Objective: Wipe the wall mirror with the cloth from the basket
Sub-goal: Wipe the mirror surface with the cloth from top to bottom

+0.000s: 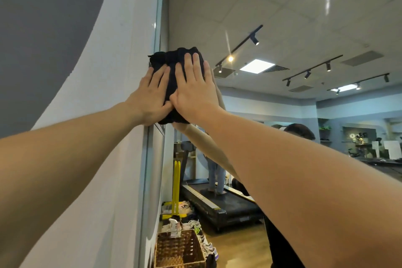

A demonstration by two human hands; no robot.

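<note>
Left hand [150, 95] and right hand [193, 89], fingers straight, press the black cloth [174, 61] against the mirror [282, 17], seemingly at its edge.

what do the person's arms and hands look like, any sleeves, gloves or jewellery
Both arms are bare along their whole visible length: no sleeves reach the forearms in this view. The left hand and the right hand wear no gloves, and no rings, watch or bracelet show on the fingers or wrists. No markings show on them.
</note>
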